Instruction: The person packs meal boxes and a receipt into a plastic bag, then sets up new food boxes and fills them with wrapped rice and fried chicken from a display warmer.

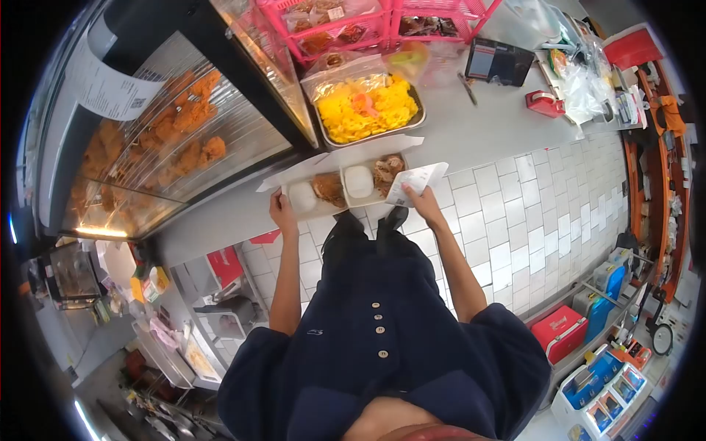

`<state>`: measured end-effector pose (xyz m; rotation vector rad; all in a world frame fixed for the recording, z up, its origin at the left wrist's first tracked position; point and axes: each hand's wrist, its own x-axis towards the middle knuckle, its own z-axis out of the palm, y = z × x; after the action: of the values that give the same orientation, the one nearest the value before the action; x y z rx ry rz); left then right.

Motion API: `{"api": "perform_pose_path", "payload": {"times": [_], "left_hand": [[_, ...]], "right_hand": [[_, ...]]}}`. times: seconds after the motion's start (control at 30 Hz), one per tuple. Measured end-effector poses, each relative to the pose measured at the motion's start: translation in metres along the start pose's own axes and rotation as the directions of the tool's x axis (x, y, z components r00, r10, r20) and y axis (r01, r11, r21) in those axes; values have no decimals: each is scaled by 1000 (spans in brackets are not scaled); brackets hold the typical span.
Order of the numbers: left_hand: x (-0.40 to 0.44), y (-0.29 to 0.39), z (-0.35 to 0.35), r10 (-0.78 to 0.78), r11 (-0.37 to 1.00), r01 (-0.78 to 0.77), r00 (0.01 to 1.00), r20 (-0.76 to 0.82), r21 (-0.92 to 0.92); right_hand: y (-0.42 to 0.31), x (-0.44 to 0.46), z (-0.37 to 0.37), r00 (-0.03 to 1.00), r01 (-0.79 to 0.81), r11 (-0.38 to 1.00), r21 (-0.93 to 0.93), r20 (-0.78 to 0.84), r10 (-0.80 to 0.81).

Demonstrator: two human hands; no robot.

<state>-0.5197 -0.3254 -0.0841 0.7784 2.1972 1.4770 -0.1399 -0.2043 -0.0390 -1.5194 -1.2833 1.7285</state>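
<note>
Two open paper meal boxes stand side by side at the counter's near edge. In the left box (321, 214) lie a mound of white rice (301, 197) and a browned piece of meat (329, 189). The right box (368, 200) has another rice mound (359, 181) and pieces of browned meat (387, 173). My left hand (280, 211) pinches the left box at its outer left edge. With its fingers closed on the printed lid flap (421, 176), my right hand (422, 203) is at the right box's outer side.
A metal tray (423, 117) of yellow, egg-like food (368, 109) sits behind the boxes. To the left is a glass display case (243, 140) with fried chicken (176, 121). Pink baskets (390, 29), a dark tablet-like device (500, 62) and a red object (545, 104) are farther back.
</note>
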Motion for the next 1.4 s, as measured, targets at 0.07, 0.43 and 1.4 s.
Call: {"api": "perform_pose_path", "payload": {"times": [0.07,0.43,1.4], "left_hand": [[-11,14,32,38,999,-39,998,-51,-16],[-21,47,108,-52,989,36,992,-115,-145],[-30,62,131,46,982,-4,974,-220,188]], "right_hand": [[-6,15,-31,999,16,999,50,-49,-14],[-234,-2,-151,801,593,805,19,-119,-587],[-45,113,-149,968,182,816,-549,-44,-246]]}}
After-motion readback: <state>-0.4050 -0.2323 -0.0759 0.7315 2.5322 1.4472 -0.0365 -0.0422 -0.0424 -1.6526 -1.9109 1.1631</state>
